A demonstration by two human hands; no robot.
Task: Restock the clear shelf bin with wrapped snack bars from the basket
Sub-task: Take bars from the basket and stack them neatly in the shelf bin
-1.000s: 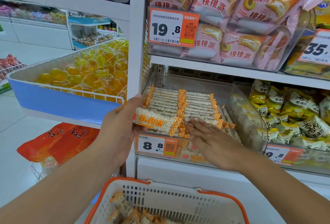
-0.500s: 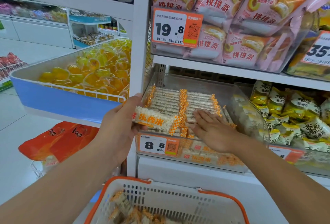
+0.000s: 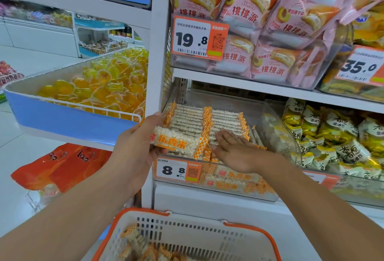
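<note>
The clear shelf bin (image 3: pixel 232 190) sits on the lower shelf and holds two rows of white puffed-rice snack bars (image 3: pixel 224 118) with orange checkered ends. My left hand (image 3: pixel 135 148) grips a stack of these bars (image 3: pixel 176 142) at the bin's front left, its thumb under the front bar. Flat on the right row lies my right hand (image 3: pixel 234 150), fingers straight and pressing the bars. Below, the white basket (image 3: pixel 207 238) with an orange rim holds several more wrapped bars (image 3: pixel 141 248).
An orange 8.8 price tag (image 3: pixel 178 170) hangs on the bin front. A neighbouring clear bin of yellow-white packets (image 3: pixel 332 140) stands to the right. Pink cake bags (image 3: pixel 249 21) fill the shelf above. A blue-walled tub of yellow jelly cups (image 3: pixel 93 86) juts out at left.
My right hand has slid forward along the right row of bars and now lies flatter on them. My left hand still holds its stack at the front left.
</note>
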